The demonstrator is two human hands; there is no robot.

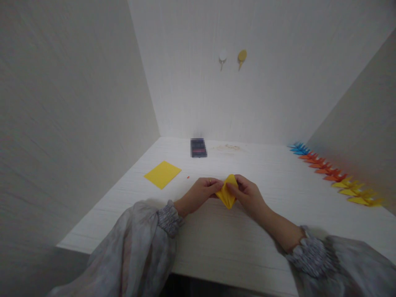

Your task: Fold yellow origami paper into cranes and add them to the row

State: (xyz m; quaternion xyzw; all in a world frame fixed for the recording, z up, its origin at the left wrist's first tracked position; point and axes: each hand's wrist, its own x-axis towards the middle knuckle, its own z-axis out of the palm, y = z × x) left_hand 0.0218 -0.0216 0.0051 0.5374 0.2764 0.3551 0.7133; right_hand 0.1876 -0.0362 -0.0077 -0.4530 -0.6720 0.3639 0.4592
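I can see both bare hands at work over the white table point(216, 239), a folded yellow paper point(229, 199) pinched between them. Taking the flat yellow sheet point(162, 174) as my landmark, that folded piece is off to its right and a little closer to the person.

The left hand point(202, 192) has its thumb and fingers drawn together on the paper's left edge, the thumb lying toward that side. The right hand point(250, 196) grips the opposite side, its thumb laid across the front face while the fingers curl around the right edge. So the paper sits between the two sets of fingertips, its lower point poking out below them and its rounded top showing above the right thumb. How far each thumb stands from the fingers behind, I can't tell; the paper covers that.

Just right of the flat sheet lies a tiny orange scrap point(188, 177). Beyond the sheet and to its right is a dark object point(198, 148), too blurred to make out. Well apart, far to the sheet's right, runs a row of blue, orange and yellow paper figures point(323, 166).
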